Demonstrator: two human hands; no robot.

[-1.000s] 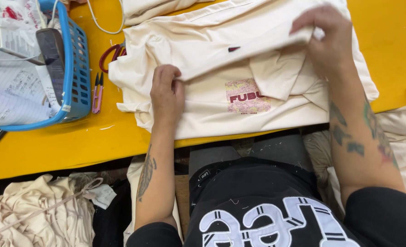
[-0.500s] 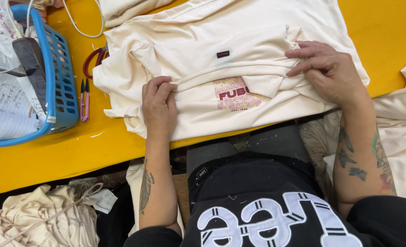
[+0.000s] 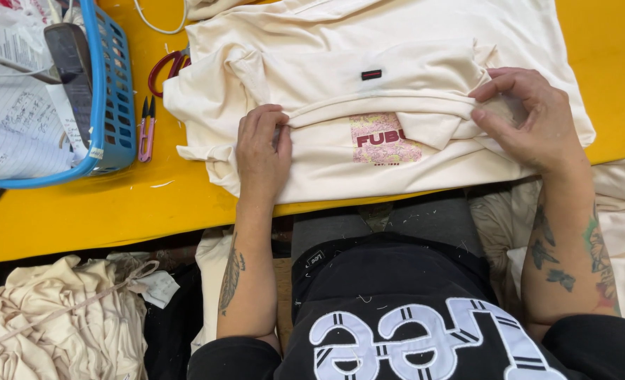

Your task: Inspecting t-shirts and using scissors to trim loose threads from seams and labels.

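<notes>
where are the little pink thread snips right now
In the head view the pink thread snips lie on the yellow table, left of the cream garment, just right of the blue basket and below the red-handled scissors.

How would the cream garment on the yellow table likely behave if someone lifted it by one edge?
The cream garment would probably droop: it already creases under the left hand and right hand. It looks light, and unlikely to roll or break.

Garment [image 3: 397, 84] on table [image 3: 115, 204], hands [image 3: 262, 151] pressing its fold; basket [image 3: 108, 91] left, snips [image 3: 145, 127] and scissors [image 3: 168, 67] between.
</notes>
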